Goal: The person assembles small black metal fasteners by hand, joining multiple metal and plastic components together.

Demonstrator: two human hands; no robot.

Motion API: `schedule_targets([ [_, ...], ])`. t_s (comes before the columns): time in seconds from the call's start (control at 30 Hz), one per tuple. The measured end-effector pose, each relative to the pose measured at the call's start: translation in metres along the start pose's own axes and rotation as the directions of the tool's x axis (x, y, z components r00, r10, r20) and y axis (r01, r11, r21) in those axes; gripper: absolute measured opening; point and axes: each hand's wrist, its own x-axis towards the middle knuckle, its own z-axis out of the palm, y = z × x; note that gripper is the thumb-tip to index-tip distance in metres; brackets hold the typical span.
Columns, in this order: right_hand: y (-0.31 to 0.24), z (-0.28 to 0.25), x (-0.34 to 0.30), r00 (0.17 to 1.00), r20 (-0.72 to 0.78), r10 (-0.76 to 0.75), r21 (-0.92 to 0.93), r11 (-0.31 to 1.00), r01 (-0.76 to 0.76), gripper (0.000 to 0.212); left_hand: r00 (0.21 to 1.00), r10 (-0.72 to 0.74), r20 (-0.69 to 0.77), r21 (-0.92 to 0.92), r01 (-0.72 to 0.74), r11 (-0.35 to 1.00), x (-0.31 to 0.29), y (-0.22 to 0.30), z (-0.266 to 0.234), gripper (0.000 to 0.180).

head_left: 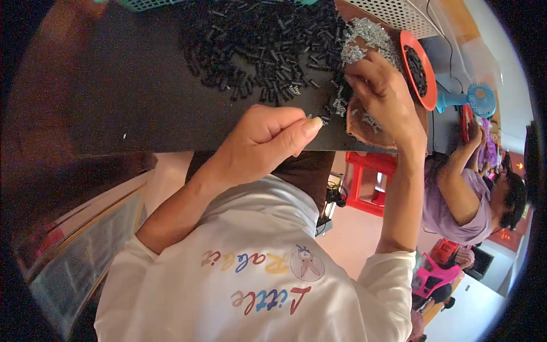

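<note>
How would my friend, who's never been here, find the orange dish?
Start at the big dark table and go to its right end, where the right hand is near a heap of small silvery pieces. Just right of that heap is an orange dish with black pieces inside. Its bright colour sets it apart from the blue fan and the pale basket with holes.

Left hand [276, 130] fisted, right hand [383, 85] farther forward.
Left thumb [297, 137] laid along curled fingers [280, 117], left forearm [191, 196] slanting inward; right fingers [369, 71] bent, tips blurred, right forearm [403, 194] nearly straight ahead.
</note>
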Motion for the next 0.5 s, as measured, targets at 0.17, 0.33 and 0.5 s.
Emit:
schedule_targets([
  [0.17,0.003,0.004,0.004,0.999,-0.049,-0.021,0.091,0.996,0.026,0.011,0.999,-0.019,0.032,0.065,0.016,0.998,-0.001,0.004,-0.005,0.036],
  [0.33,0.008,0.010,0.019,0.997,-0.067,-0.050,0.061,0.997,0.054,0.011,0.999,0.042,-0.026,0.006,-0.042,0.999,-0.003,-0.003,0.000,0.040],
  [0.5,0.003,0.025,0.024,0.993,-0.002,-0.115,0.059,0.992,0.114,0.011,1.000,-0.010,0.022,0.174,0.007,0.985,-0.007,0.000,-0.003,0.033],
])
